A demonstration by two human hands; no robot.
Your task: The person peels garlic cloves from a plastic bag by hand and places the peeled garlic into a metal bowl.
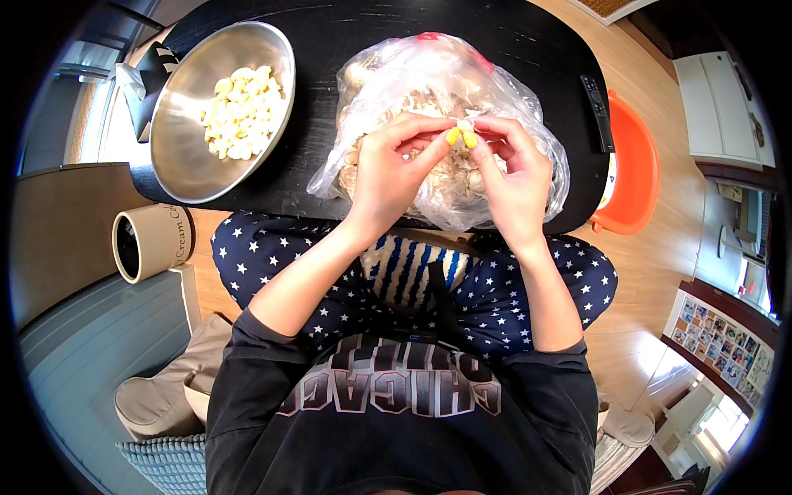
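Note:
My left hand and my right hand meet above a clear plastic bag on the black table. Between their fingertips is a small whitish garlic clove, pinched from both sides and partly hidden by the fingers. Bright yellow covers or colouring show at both thumb tips; I cannot tell which. Inside the open bag lie garlic bulbs and loose papery skins. To the left, a steel bowl tilts in view, holding a heap of peeled garlic cloves.
The black table carries a remote control near its right edge. Beyond that edge is an orange basin. A cream bin stands on the floor at left. My legs in star-patterned trousers are folded beneath the table's near edge.

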